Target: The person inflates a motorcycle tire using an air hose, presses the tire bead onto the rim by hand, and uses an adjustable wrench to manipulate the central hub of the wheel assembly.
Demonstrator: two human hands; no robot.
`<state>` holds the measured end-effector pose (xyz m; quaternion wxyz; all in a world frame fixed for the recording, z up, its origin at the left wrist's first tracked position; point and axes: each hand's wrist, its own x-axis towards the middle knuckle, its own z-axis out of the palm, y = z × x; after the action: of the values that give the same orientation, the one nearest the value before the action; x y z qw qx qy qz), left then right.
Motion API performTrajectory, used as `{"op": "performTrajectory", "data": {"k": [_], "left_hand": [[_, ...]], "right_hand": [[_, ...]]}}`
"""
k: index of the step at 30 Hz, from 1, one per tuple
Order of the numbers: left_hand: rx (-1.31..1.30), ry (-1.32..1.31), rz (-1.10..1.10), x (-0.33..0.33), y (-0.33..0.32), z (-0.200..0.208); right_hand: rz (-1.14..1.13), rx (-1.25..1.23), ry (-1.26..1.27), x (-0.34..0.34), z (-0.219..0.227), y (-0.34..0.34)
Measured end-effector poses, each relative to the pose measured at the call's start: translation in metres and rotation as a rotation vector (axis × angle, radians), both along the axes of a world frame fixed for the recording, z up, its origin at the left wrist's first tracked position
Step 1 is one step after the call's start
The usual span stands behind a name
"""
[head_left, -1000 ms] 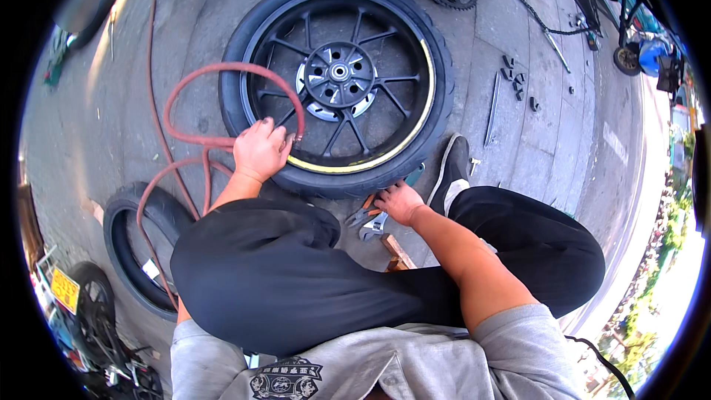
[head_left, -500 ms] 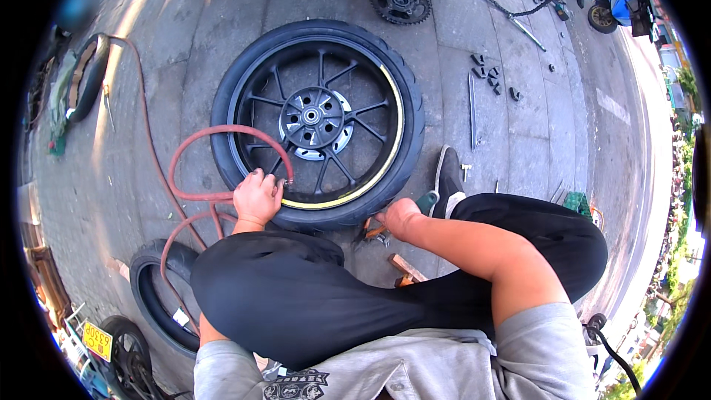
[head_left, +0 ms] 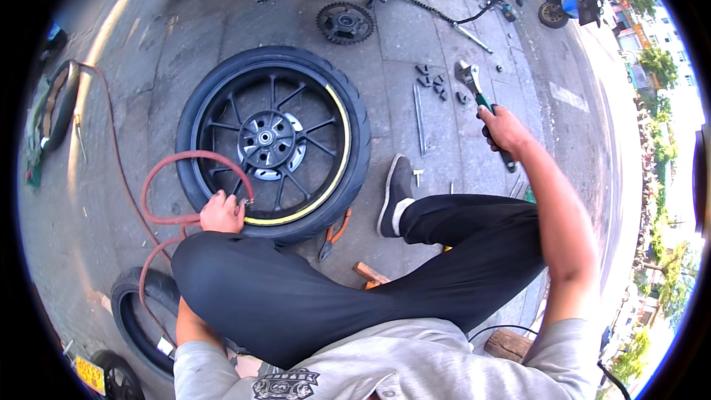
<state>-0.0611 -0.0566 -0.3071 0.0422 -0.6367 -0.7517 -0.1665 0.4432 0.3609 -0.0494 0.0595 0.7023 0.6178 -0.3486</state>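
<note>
Outdoors, grey slab pvmt, wheel flat on it, rd alongside

The pavement is evenly lit by daylight and crossed at the left by a pale streak of glare. Toward the right rim, detail is washed out; straight edges are bowed, corners blacked out.

Colour record: black motorcycle wheel, yellow rim stripe; dull red hose.
Adjustable wrench: silver-grey head, dark green and black handle. Pliers: orange handles. T-shirt: light grey, black printed emblem. Trousers: solid black. Shoe: dark grey, white sole edge. Licence plate: bright yellow. Loose tyre: black. Paving: grey slabs, darker joint lines.
</note>
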Motion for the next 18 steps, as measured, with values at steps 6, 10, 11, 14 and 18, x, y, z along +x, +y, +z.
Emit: {"op": "performTrajectory", "data": {"k": [6, 10, 11, 14, 18], "left_hand": [[-0.102, -0.045, -0.015, 0.003, 0.006, 0.005], [-0.088, -0.026, 0.015, 0.001, 0.006, 0.011], [-0.072, -0.016, 0.034, -0.001, 0.0, 0.009], [-0.057, 0.012, 0.069, -0.003, -0.009, 0.006], [-0.018, -0.031, 0.079, 0.003, 0.003, -0.004]], "right_hand": [[-0.524, -0.099, 0.607, -0.006, -0.065, -0.007], [-0.413, -0.183, 0.485, -0.004, -0.055, 0.0], [-0.391, 0.002, 0.513, -0.014, -0.038, -0.001], [-0.343, 0.524, 0.579, -0.012, 0.013, 0.019], [-0.608, 0.972, 0.95, 0.047, -0.048, 0.078]]}}
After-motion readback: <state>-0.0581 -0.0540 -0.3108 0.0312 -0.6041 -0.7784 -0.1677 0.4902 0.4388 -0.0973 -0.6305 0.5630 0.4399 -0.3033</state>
